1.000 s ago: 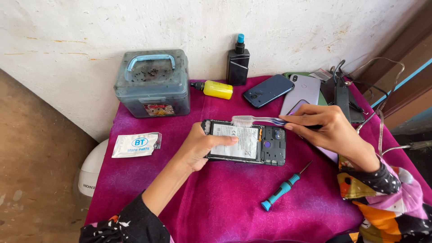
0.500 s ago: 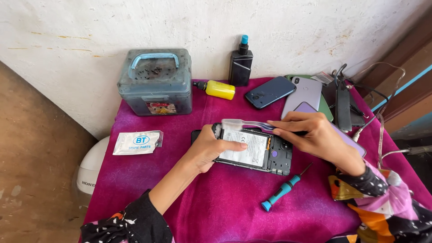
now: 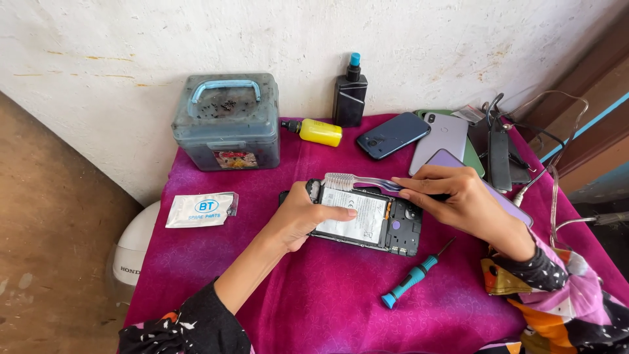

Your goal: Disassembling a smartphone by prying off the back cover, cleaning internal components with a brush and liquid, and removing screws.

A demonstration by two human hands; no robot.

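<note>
**Brushing an opened phone**

So our left hand (image 3: 303,219) has its grip closed on the opened phone (image 3: 367,219), which lies flat mid-counter (image 3: 314,295) on the magenta cloth. Our right hand (image 3: 458,200) pinches a toothbrush (image 3: 357,181), bristles at the phone's top edge. A teal screwdriver (image 3: 413,280) lies just below, and the grey toolbox (image 3: 226,121) sits by the wall.
</note>
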